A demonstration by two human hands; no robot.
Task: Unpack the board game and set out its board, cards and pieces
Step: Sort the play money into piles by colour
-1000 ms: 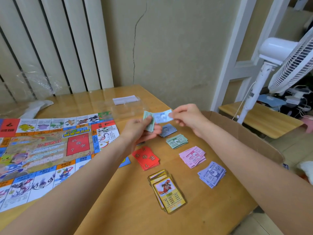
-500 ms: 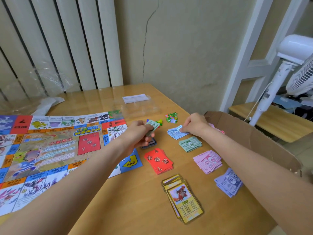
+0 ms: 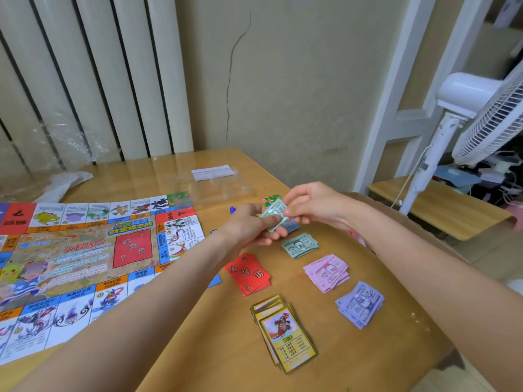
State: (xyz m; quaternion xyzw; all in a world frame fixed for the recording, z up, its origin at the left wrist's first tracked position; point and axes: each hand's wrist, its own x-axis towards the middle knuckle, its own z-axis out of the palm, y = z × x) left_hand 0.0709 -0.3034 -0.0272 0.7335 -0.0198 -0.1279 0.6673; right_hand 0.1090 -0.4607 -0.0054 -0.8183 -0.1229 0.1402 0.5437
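The colourful game board [image 3: 85,258] lies unfolded on the left of the wooden table [image 3: 226,363]. My left hand [image 3: 249,227] holds a small stack of green paper notes [image 3: 273,212], and my right hand [image 3: 314,203] pinches the top note of that stack. On the table lie sorted piles: blue notes [image 3: 293,226] partly hidden under my hands, green notes [image 3: 300,245], pink notes [image 3: 327,272], purple notes [image 3: 360,304], red cards [image 3: 249,273] and yellow picture cards [image 3: 284,332]. Small coloured pieces [image 3: 270,198] show behind my hands.
A clear plastic tray [image 3: 220,188] with a white slip [image 3: 212,172] sits at the table's back. Crumpled plastic wrap [image 3: 62,142] leans on the radiator. An open cardboard box [image 3: 410,219] stands at the table's right edge, with a white standing fan [image 3: 458,123] beyond it.
My right hand left a blue note on the blue pile and came back to the stack in my left hand, where it now pinches a green note.
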